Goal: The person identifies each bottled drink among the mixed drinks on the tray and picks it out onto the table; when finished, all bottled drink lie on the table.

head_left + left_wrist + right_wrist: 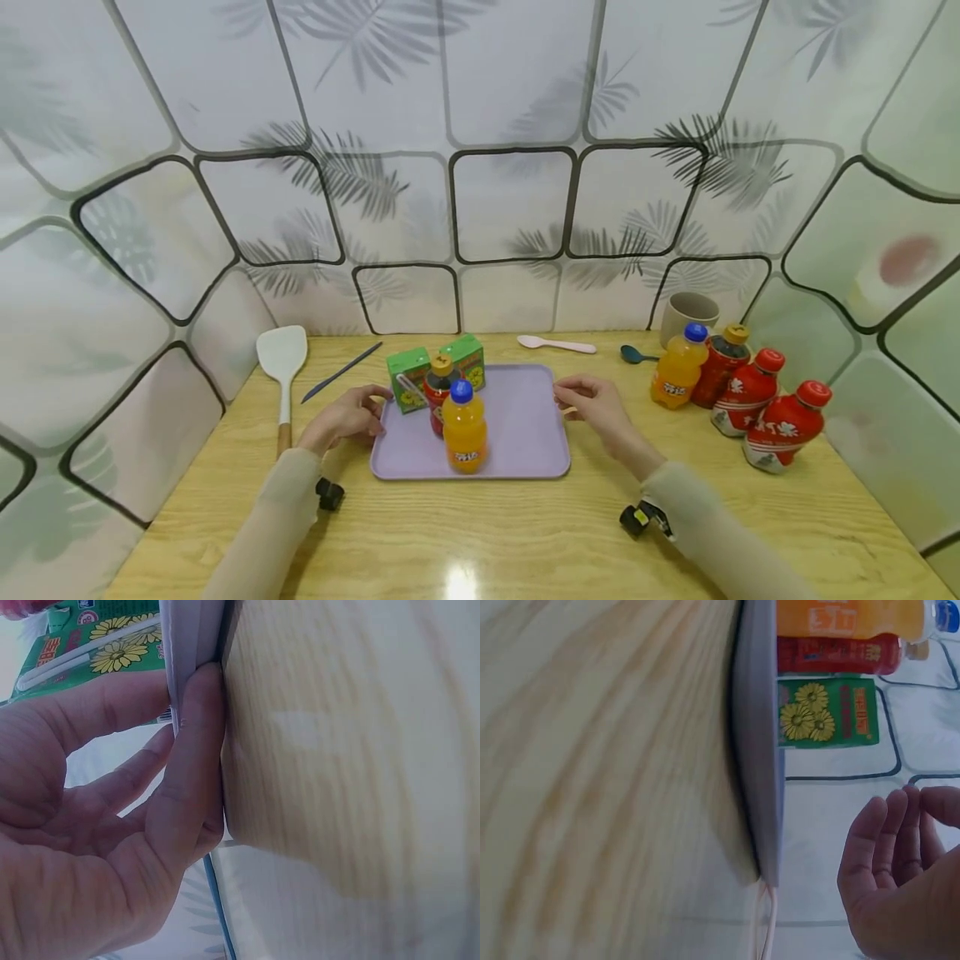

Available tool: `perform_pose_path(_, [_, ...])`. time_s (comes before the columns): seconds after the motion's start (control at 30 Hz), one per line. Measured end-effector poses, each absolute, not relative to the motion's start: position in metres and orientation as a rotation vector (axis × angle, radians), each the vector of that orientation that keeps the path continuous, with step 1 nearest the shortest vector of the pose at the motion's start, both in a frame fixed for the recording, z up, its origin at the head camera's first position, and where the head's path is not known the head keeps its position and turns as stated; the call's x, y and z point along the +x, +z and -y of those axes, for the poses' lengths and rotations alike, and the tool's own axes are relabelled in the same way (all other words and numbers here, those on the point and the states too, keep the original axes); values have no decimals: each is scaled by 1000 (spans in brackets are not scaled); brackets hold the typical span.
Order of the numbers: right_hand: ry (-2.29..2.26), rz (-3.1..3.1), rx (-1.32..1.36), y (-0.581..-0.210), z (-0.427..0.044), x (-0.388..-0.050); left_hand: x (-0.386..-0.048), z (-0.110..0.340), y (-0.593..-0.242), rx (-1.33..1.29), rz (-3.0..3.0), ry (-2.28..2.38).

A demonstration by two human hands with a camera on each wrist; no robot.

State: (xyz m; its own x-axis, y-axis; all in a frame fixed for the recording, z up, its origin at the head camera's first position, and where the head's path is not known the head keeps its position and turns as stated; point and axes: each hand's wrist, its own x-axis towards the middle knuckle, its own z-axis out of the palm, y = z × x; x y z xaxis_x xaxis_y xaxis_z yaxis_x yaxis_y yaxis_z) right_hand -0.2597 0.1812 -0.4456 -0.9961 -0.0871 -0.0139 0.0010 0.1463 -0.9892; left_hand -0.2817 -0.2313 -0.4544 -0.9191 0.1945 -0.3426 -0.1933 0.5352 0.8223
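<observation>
left hand [347, 418] pinches the left rim of the pale purple rectangular tray [521, 425] between both hands; loosely bent right hand [600, 408] holds nothing beside the right rim; matching grips should steady it.

We tag a kitchen-style nook, home or staged unclear: spatula [282, 348] left of the tray [525, 421], mug [684, 315] and drink bottles [722, 371] right of it, tile-patterned wall [517, 204] behind it.

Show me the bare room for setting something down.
Bare: the right half of the lilac tray, between its orange soda bottle and the right hand; the wooden table in front of the tray, between the sleeves. Crowded: the tray's left half; the table's far right, where four bottles and a mug cluster.
</observation>
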Motion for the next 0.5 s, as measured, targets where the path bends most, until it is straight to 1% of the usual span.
perform_pose_path(0.23, [-1978, -2205, -314, -440, -164, -254, -279, 232, -454, -2, -2383, 1358])
perform_pose_path(0.5, [-1967, -2166, -452, -435, -145, -250, -280, 231, -453, 19, -2370, 1369])
